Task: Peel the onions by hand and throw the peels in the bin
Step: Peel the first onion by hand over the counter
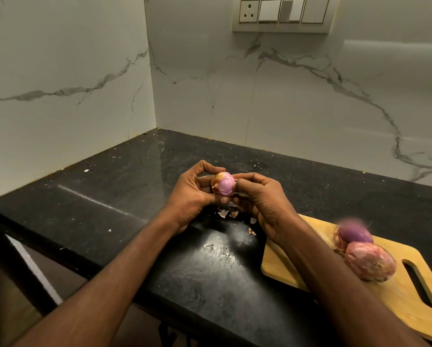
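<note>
Both hands gripping half-peeled onion (224,187), peels (227,213) on counter (124,191)

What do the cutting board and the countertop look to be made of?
Cutting board: probably wood or bamboo, matte; pale yellow-tan with faint grain and a cut-out handle slot. Countertop: likely polished stone such as granite; black, speckled, glossy, with bright reflections.

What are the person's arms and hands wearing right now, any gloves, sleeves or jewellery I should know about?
Nothing is worn as far as the view shows. The left hand and right hand are bare, with no gloves, and no rings or watch are visible. Both forearms are bare to the bottom edge of the frame, with no sleeve in sight.
</note>
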Available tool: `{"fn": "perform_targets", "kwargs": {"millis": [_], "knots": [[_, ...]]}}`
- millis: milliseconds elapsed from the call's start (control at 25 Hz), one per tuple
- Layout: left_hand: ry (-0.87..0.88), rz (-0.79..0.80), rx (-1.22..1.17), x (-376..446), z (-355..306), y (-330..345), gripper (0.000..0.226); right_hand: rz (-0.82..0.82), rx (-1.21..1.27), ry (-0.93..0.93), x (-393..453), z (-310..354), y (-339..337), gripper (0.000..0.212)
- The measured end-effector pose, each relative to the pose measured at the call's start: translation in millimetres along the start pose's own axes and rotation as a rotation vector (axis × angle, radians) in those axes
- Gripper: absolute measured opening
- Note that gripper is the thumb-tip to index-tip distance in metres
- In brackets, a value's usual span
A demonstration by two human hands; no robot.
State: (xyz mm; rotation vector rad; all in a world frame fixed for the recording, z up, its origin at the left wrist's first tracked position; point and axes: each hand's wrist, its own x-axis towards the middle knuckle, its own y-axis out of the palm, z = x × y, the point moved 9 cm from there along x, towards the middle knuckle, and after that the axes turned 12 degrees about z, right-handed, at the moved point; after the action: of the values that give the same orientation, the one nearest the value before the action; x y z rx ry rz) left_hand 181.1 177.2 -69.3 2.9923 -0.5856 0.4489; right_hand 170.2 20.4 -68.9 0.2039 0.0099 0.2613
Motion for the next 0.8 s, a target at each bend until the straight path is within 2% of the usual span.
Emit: {"fn": "perform_targets", "kwargs": {"millis": [200, 320, 480, 600, 800], "knots": [[0.004, 0.036, 0.108, -1.1, -3.6, 9.9, 0.057, -0.086, -0.181, -0.027, -0.3, -2.8, 0.2, 0.024], [0.015, 0.024, 0.134, -0.5, -6.4, 10.7, 0.058, -0.061, -0.128, -0.017, -0.7, -3.0, -1.4, 0.03], [0.003, -0.031, 0.121, -0.6, -3.6, 2.8, 0.058, 0.03, 0.011, -0.007, 0.9, -0.3, -1.2, 0.016], [-0.02, -0.034, 0.122, -1.0, -1.5, 2.0, 0.06, 0.078, -0.019, -0.018, -0.1, 1.6, 0.5, 0.027], [-0.035, -0.027, 0.164, -0.7, -0.4, 2.4, 0.061, 0.048, -0.074, -0.032, 0.8, 0.8, -2.6, 0.025]]}}
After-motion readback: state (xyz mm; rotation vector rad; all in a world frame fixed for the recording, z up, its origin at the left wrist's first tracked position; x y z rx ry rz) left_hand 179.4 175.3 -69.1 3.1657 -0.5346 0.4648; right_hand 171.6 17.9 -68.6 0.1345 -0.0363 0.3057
